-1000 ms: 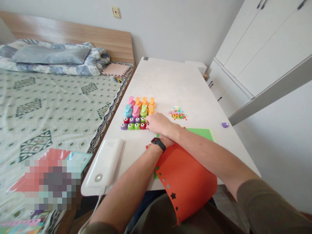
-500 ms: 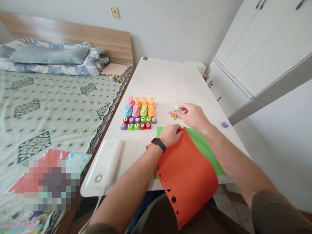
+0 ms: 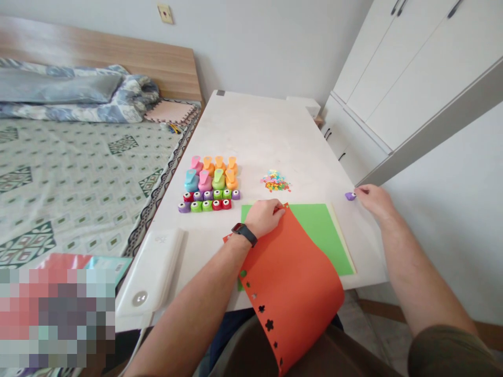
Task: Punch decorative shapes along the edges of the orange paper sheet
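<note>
My left hand [image 3: 266, 217], with a black watch on the wrist, is closed on the far edge of a sheet of orange paper [image 3: 294, 272]. The sheet curls down over the table's near edge, with shaped holes along its left side. Under it lies green paper [image 3: 322, 225]. Out at the table's right edge, my right hand [image 3: 375, 201] has its fingers pinched at the side of a small purple paper punch [image 3: 349, 196]. Colourful paper cut-outs [image 3: 277, 181] form a small pile beyond the sheets.
Rows of coloured paper punches [image 3: 212, 183] stand on the left of the white table [image 3: 255, 125]. A white device [image 3: 157, 272] with a cable lies at the near left corner. A bed [image 3: 78, 188] is on the left, cabinets [image 3: 393, 68] on the right.
My right hand has left the pile of cut-outs and moved right to the purple paper punch. My left hand stays on the orange paper. The view has turned slightly right.
</note>
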